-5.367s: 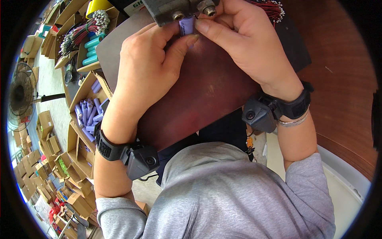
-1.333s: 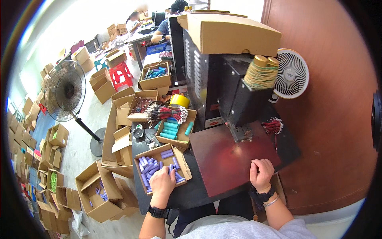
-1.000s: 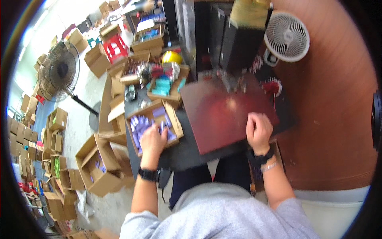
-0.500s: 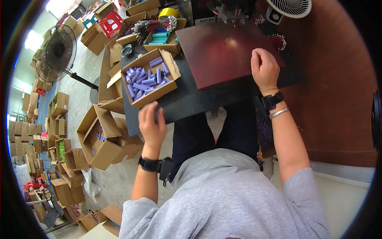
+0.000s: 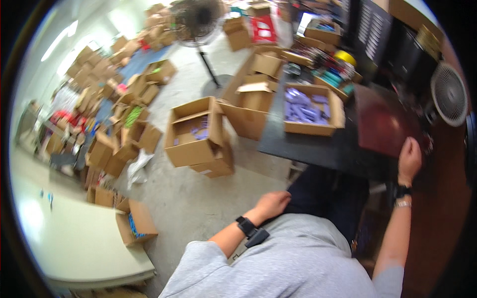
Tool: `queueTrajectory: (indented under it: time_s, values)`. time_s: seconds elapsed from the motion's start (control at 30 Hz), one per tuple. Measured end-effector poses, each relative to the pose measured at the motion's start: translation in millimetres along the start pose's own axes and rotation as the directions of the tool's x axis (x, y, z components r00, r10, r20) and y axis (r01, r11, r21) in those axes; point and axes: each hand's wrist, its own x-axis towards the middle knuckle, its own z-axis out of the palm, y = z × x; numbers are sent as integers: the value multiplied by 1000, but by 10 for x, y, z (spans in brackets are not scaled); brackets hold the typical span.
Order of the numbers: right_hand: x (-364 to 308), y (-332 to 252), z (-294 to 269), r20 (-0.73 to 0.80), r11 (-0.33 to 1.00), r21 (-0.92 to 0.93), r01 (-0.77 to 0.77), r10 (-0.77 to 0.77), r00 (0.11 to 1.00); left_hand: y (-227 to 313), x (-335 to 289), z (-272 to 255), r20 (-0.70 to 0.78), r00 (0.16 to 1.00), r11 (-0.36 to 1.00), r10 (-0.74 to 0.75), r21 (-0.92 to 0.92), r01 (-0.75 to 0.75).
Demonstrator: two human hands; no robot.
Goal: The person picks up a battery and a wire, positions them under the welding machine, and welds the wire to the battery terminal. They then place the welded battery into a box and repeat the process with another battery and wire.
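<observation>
My left hand (image 5: 273, 203) rests low by my left thigh, its fingers curled in, with nothing seen in it. On the right, my right hand (image 5: 410, 159) is closed at the near right corner of a dark red glossy panel (image 5: 380, 124); whatever its fingers may hold is hidden. To the left of that panel, a shallow cardboard box (image 5: 310, 130) stands on the black tabletop (image 5: 318, 151). Loose purple cylindrical cells (image 5: 303, 108) lie jumbled inside it. Both wrists wear black bands.
Behind the purple cells are green cylinders (image 5: 330, 78) in a box and a yellow tape roll (image 5: 345, 58). A small white fan (image 5: 448, 94) stands at far right. Open cartons (image 5: 191, 154) sit left of the table. A pedestal fan (image 5: 201, 20) is beyond; a pale table (image 5: 84, 238) lies at lower left.
The view has swung left, blurring the scene. My left hand has drawn back from beside the box of purple cells to my thigh. My right hand stays by the red panel, nearer its edge.
</observation>
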Motion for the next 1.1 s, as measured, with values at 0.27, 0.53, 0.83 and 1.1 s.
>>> queueTrajectory:
  time_s: [0.27, 0.53, 0.83, 1.1]
  values:
    - [-2, 102, 129, 1, 995, 31, 92, -92, 996, 12, -47, 1, 20, 1000, 1000, 24, 10, -24]
    - [20, 135, 180, 16, 993, 41, 108, -109, 994, 124, 76, -42, 95, 995, 996, -1, 85, -8]
    - [-29, 61, 89, 21, 989, 33, 142, -143, 990, 405, 181, -127, 90, 991, 988, 98, 113, -108]
    - [115, -469, -156, -50, 972, -76, 223, -227, 973, 518, 503, -89, 77, 945, 938, 319, 118, -326]
